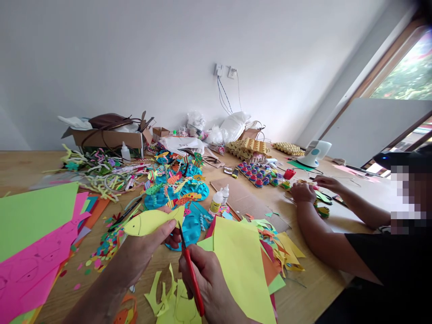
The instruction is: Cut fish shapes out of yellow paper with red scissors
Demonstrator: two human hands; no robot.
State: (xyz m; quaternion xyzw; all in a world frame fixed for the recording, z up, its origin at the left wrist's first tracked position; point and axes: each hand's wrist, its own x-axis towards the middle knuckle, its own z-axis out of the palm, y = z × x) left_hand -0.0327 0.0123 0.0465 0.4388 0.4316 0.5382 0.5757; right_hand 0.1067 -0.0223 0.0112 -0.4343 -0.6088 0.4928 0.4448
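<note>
Between the thumb and fingers of my left hand (pixel 157 236) is a yellow paper fish (pixel 143 223) with a drawn eye and gill line, its head pointing left. My right hand (pixel 209 274) grips red-handled scissors (pixel 193 283), whose dark blades reach up to the fish's tail. Whether the blades touch the paper I cannot tell. Below my hands lie yellow paper offcuts (pixel 162 294). Just behind the fish are blue egg-carton pieces (pixel 158 198) with several patterned paper fish on them.
Two glue bottles (pixel 216 201) stand mid-table. Yellow sheets (pixel 239 265) lie at right; pink paper with drawn outlines (pixel 37 265) is at left. Pipe cleaners (pixel 97 166), a cardboard box (pixel 108 138) and egg trays (pixel 248 146) sit behind. A co-worker's hands (pixel 303 192) handle small painted pieces at right.
</note>
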